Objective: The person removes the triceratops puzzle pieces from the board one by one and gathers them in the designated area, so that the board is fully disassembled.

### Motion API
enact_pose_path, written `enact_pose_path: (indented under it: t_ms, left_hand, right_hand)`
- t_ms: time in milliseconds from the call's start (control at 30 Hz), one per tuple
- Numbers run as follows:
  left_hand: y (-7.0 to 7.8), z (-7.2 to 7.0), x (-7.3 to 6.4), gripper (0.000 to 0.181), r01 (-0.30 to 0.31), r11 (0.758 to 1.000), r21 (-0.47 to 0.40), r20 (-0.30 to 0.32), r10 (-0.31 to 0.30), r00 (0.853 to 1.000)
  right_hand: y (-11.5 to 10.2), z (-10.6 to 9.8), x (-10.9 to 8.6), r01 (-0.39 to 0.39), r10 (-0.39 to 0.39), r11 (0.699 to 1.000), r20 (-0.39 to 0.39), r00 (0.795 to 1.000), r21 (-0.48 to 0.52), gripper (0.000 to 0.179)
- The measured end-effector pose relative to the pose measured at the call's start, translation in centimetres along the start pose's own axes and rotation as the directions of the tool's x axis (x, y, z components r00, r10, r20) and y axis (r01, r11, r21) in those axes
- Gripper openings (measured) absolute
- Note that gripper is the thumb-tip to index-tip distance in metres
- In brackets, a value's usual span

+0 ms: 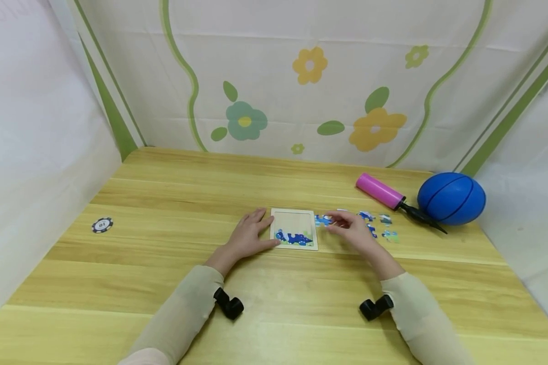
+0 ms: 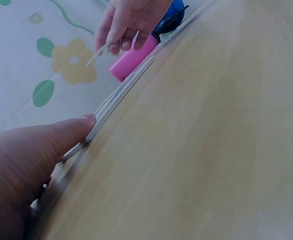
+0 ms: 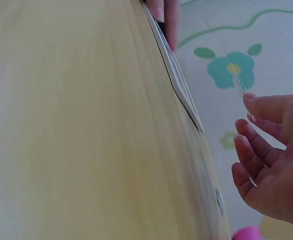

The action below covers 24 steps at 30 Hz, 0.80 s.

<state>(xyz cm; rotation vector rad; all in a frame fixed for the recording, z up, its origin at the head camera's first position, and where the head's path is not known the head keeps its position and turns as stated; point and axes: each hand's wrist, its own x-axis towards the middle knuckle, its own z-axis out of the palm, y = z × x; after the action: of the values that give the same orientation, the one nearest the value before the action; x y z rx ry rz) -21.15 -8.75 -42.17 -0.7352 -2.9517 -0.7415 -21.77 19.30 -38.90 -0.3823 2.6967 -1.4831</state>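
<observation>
A square wooden puzzle tray (image 1: 316, 230) lies flat on the table, its lower part filled with joined blue and green pieces (image 1: 294, 238). My left hand (image 1: 248, 235) rests at the tray's left side, thumb and forefinger touching its frame. Just right of the tray, my right hand (image 1: 350, 230) pinches a blue jigsaw piece (image 1: 322, 220) between thumb and forefinger. In the right wrist view the piece (image 3: 239, 84) appears edge-on, raised above the table, with the other fingers (image 3: 256, 150) of that hand loosely curled.
Loose puzzle pieces (image 1: 390, 236) lie right of my right hand. Behind them are a pink hand pump (image 1: 380, 190) with a black handle and a blue ball (image 1: 452, 198). A round chip (image 1: 102, 225) lies at the far left. A flowered cloth (image 1: 274, 76) hangs behind the table.
</observation>
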Motion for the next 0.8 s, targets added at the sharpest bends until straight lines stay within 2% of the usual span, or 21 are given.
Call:
enact_pose_path:
  t_ms: [133, 333, 567, 800]
  left_hand:
    - [0.0, 0.0, 0.0, 0.071, -0.001, 1.0, -0.004, 0.001, 0.001, 1.0]
    - [0.0, 0.0, 0.0, 0.07, 0.006, 1.0, -0.01, 0.001, -0.006, 1.0]
    - [0.1, 0.0, 0.0, 0.071, 0.014, 1.0, -0.01, 0.006, -0.014, 1.0]
    - [0.1, 0.0, 0.0, 0.071, 0.011, 1.0, -0.004, 0.005, -0.011, 1.0]
  right_hand:
    - [0.9, -2.0, -0.8, 0.022, -0.023, 1.0, -0.036, 0.999, -0.009, 0.037]
    - [2.3, -3.8, -1.6, 0.008, -0.011, 0.999, -0.066, 0.998, -0.043, 0.038]
    - [3.5, -4.7, -1.8, 0.03, -0.036, 0.997, -0.085, 0.996, -0.074, 0.036]
    - [4.9, -4.9, -2.1, -0.033, 0.024, 0.995, -0.094, 0.995, -0.092, 0.039]
